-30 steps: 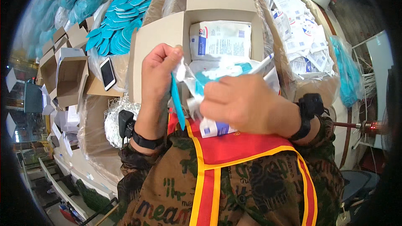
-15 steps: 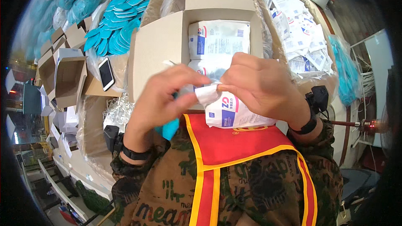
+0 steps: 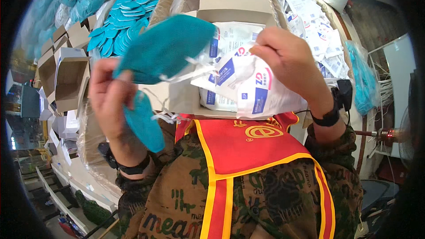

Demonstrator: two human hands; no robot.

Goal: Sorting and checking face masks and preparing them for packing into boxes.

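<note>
My left hand (image 3: 113,95), closed and slightly blurred, grips teal folded face masks. One large mask (image 3: 170,46) fans out up and to the right of the fingers, and a second mask (image 3: 144,124) hangs below them. White ear loops (image 3: 188,71) trail from the large mask toward a white printed packet (image 3: 230,73). My right hand (image 3: 283,55) pinches that packet between thumb and fingers. Another packet (image 3: 270,90) lies under it, at the near edge of an open cardboard box (image 3: 230,2). More packets (image 3: 237,33) lie flat inside the box.
Teal mask pieces (image 3: 126,22) are heaped at the far left, and loose white packets (image 3: 325,40) fill a lined carton at the right. Small open boxes (image 3: 73,79) stand at the left. A bag of teal pieces (image 3: 364,79) lies farther right.
My hands have moved apart. The left has swung left with the teal masks, now spread in view; the right has moved up and right with the packet. The phone is now hidden.
</note>
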